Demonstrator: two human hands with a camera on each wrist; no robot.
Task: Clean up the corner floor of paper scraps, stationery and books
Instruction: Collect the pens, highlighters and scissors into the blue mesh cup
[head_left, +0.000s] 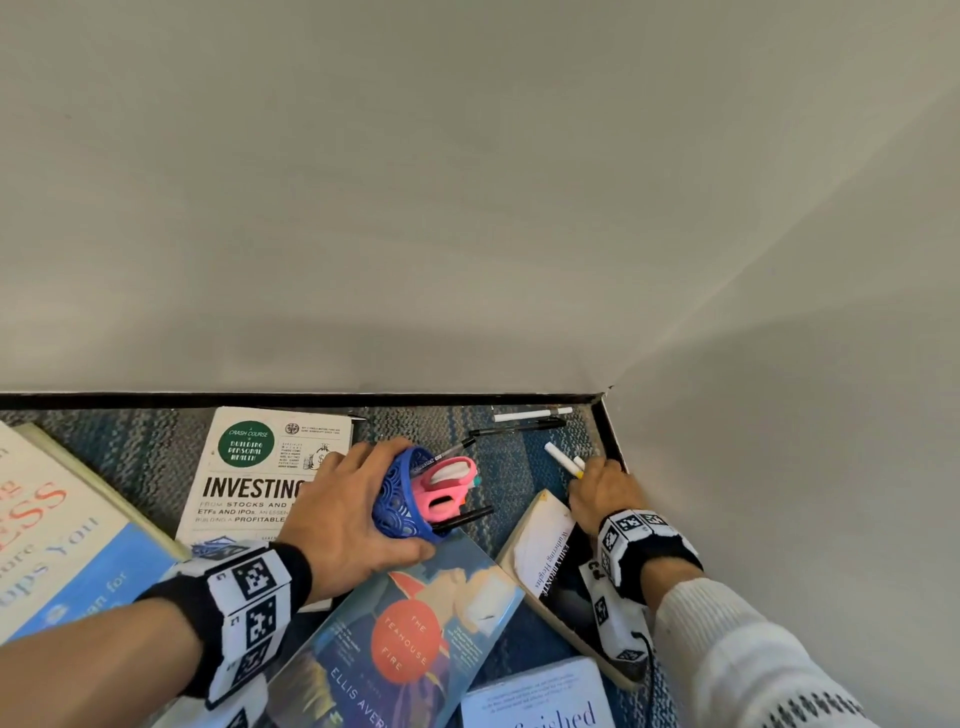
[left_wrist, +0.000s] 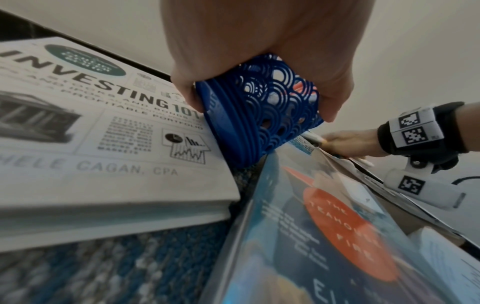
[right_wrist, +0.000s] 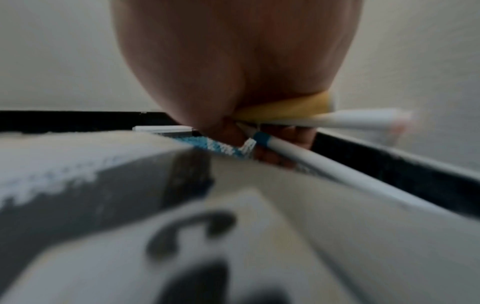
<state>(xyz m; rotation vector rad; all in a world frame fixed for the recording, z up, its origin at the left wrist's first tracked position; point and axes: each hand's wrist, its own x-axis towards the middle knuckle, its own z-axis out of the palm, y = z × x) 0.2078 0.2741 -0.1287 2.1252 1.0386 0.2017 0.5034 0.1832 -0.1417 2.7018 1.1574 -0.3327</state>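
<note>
My left hand (head_left: 358, 499) grips a blue lattice pen holder (head_left: 402, 496) (left_wrist: 262, 111), tipped on its side between two books. Pink scissors (head_left: 447, 488) and black pens stick out of its mouth. My right hand (head_left: 597, 486) is down in the floor corner, its fingers curled round white markers (head_left: 563, 460) (right_wrist: 361, 120), one with a yellow end. A second white marker with a blue band (right_wrist: 306, 156) lies under the fingers. More pens (head_left: 530, 418) lie loose on the blue carpet by the baseboard.
Books lie scattered on the carpet: "Investing 101" (head_left: 249, 467), "The Teahouse Fire" (head_left: 410, 639), a dark paperback (head_left: 550, 561) under my right wrist, a large one (head_left: 57, 540) at left, another (head_left: 540, 696) at the bottom edge. Walls and a black baseboard (head_left: 311, 400) close the corner.
</note>
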